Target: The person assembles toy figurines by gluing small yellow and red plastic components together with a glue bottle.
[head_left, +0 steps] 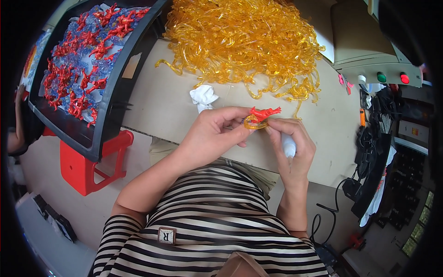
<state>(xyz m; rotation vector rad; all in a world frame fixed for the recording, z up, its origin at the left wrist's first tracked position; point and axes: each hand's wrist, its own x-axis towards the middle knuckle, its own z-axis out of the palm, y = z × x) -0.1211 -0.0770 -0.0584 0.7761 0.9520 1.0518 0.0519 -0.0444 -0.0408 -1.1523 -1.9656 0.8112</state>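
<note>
Over the table's near edge, my left hand (214, 135) is closed around a small red plastic figure (265, 114). A clear amber strip (251, 123) curls in a loop against the figure's underside, between the fingers of both hands. My right hand (297, 145) has its thumb and forefinger pinched at the strip's right side. A small whitish bottle with a narrow tip (288, 146) is gripped in that same hand, its tip toward me. My fingers hide where the figure and the strip meet.
Beyond my hands lies a big heap of amber strips (240, 46), with a crumpled white cloth (203, 96) before it. At left, a black tray (113, 99) of red and blue figures sits above a red stool (78, 168). Pink scissors (344, 83) and a button panel (371, 77) are at right.
</note>
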